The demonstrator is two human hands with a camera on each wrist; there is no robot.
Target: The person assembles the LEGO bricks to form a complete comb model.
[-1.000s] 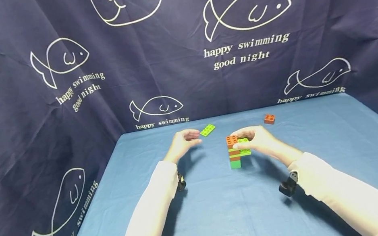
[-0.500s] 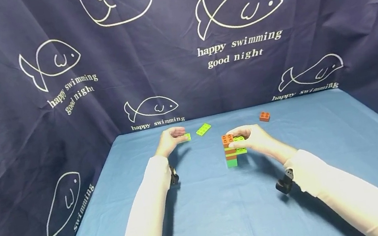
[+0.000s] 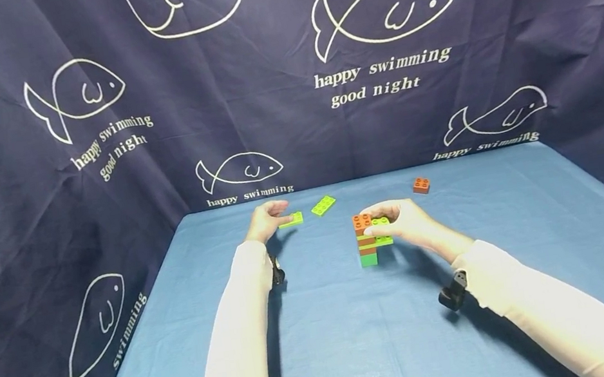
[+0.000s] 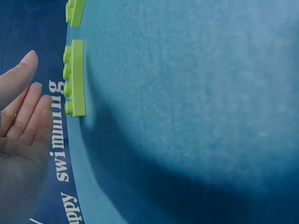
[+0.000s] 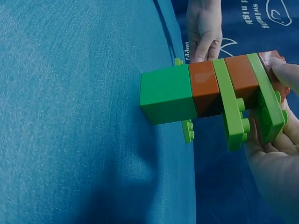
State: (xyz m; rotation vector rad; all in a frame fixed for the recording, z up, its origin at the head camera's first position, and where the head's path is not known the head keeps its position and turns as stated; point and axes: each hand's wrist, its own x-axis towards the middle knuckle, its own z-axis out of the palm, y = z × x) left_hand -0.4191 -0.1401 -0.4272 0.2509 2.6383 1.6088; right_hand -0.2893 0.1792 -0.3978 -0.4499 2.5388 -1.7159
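Note:
My right hand (image 3: 409,224) grips the upper part of a brick tower (image 3: 365,243), thumb on the top orange-brown brick. In the right wrist view a dark green block (image 5: 168,93) forms the tower's base. Above it orange-brown bricks (image 5: 204,88) alternate with lime plates (image 5: 226,93) that jut out to one side. Whether the base touches the table is hard to tell. Over at the left, my left hand (image 3: 264,222) hovers by a flat lime building plate (image 4: 78,77). Its thumb and fingers are apart, and the left wrist view shows a gap between them and the plate.
A second lime plate (image 3: 323,205) lies right of the left hand. One orange-brown brick (image 3: 421,185) sits near the table's back edge. Blue cloth (image 3: 325,341) covers the table, and a dark printed curtain (image 3: 287,86) rises behind it.
My left hand has moved left, away from the second lime plate to the one farther left, which has come into view. The right hand keeps its grip on the tower.

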